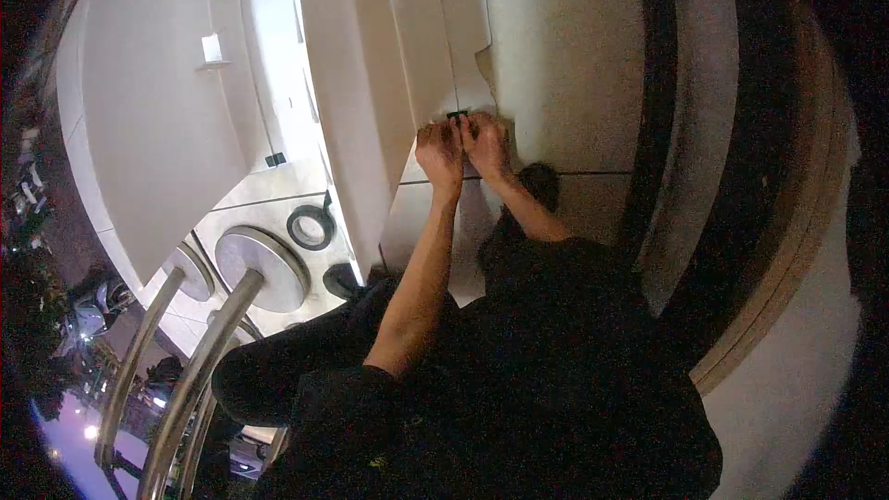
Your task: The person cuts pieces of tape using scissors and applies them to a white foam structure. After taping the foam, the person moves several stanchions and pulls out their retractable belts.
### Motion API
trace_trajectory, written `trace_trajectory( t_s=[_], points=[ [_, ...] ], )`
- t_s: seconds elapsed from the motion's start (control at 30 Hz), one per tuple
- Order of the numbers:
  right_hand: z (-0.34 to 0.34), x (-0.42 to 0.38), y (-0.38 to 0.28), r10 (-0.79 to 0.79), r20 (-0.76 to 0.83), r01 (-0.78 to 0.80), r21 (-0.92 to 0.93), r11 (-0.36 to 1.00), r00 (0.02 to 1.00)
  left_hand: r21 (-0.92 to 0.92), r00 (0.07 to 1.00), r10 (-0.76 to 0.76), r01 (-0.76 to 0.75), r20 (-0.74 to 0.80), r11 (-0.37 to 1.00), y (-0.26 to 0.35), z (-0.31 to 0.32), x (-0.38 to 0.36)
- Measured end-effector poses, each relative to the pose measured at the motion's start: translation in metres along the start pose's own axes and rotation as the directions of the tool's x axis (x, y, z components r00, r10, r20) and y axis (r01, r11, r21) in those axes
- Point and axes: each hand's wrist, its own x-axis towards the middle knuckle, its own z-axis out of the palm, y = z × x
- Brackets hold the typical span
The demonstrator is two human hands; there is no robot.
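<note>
My left hand and my right hand are close together, nearly touching, with fingers bent into a pinch. Between and just beyond the fingertips is a small black piece, which looks like black tape. It sits at the lower end of a thin dark line running down a pale surface. The fingers partly cover it. A roll of black tape lies on the light tiles to the left, with a short loose end sticking up.
A pale panel rises just left of my hands. Further left, a bright glossy surface seems to mirror it. Round metal bases with curved metal tubes stand at lower left. A dark curved band runs along the right.
</note>
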Motion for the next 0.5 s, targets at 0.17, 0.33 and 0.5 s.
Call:
trace_trajectory(
  t_s=[0.17,0.33,0.5],
  points=[
    [-0.011,0.004,-0.005,-0.210,0.119,0.231,-0.205,0.951,0.970,0.072,0.991,0.058,-0.067,0.123,0.995,-0.006,-0.001,0.004],
    [-0.017,0.004,-0.008,-0.457,0.137,0.476,-0.312,0.822,0.879,0.030,0.988,0.056,-0.061,0.144,0.998,-0.004,-0.006,0.010],
    [-0.008,-0.001,-0.007,-0.339,0.159,0.369,-0.537,0.758,0.927,0.051,0.984,-0.026,0.017,0.179,0.999,-0.005,-0.005,0.008]
  ],
)
